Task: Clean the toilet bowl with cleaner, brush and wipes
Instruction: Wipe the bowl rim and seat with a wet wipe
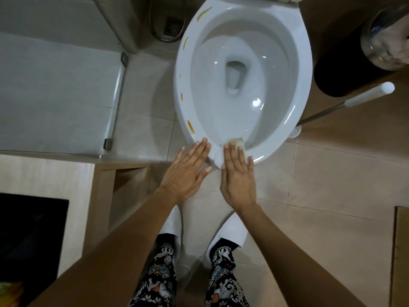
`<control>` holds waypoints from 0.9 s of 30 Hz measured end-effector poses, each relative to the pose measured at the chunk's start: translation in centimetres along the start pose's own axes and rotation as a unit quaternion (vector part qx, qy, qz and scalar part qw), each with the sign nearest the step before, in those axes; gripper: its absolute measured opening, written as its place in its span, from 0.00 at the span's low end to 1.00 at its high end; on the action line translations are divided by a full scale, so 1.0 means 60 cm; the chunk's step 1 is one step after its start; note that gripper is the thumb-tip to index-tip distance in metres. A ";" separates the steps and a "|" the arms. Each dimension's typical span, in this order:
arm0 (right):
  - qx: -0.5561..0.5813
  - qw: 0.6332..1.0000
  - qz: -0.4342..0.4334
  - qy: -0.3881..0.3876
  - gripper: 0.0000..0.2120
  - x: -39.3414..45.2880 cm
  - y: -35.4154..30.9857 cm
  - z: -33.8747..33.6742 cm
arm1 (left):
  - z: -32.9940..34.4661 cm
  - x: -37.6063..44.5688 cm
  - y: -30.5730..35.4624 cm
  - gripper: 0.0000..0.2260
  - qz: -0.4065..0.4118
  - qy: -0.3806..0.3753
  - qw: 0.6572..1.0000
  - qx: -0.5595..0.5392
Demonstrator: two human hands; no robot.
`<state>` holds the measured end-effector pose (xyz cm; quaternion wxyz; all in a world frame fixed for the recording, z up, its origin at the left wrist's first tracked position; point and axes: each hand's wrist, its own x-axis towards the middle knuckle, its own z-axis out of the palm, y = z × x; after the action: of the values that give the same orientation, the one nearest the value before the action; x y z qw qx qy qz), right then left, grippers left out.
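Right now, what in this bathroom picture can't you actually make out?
- Wipe: mostly under the right hand; only a yellowed edge shows on the toilet rim.
- Toilet brush: head hidden behind the bowl.
- Toilet tank: cut off by the top edge.
- Bin lid: blurred, partly cut off at right.
- Left hand: fingertip contact with the rim unclear.

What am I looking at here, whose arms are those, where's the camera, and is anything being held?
There is no machine: a person wears a camera on the head, looking down at their own bare arms and feet. Below is an open toilet bowl with yellow-brown smears along its left rim. The right hand presses a wipe, already stained yellow, flat against the front rim. The left hand lies flat beside it, fingertips on the rim, holding nothing. A toilet brush handle stands at the right, next to a dark bin.
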<state>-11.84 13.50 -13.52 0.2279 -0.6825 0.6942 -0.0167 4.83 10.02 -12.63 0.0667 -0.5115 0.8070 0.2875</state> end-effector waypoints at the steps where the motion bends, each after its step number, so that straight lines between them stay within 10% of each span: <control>1: 0.009 1.000 0.000 -0.002 0.26 0.002 -0.011 0.004 | -0.002 0.000 0.000 0.29 0.000 -0.002 1.000 -0.003; 16: 0.022 0.991 0.105 0.085 0.27 0.115 0.111 -0.057 | 0.015 0.053 0.103 0.27 0.021 0.103 0.994 -0.022; 27: -0.060 0.978 0.163 0.117 0.30 0.199 0.169 -0.082 | 0.077 0.074 0.146 0.25 -0.131 0.139 0.981 0.021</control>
<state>-22.61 1.39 -16.01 0.1031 -0.5659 0.8178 -0.0175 -5.67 11.70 -14.78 0.0023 -0.6465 0.7401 0.1854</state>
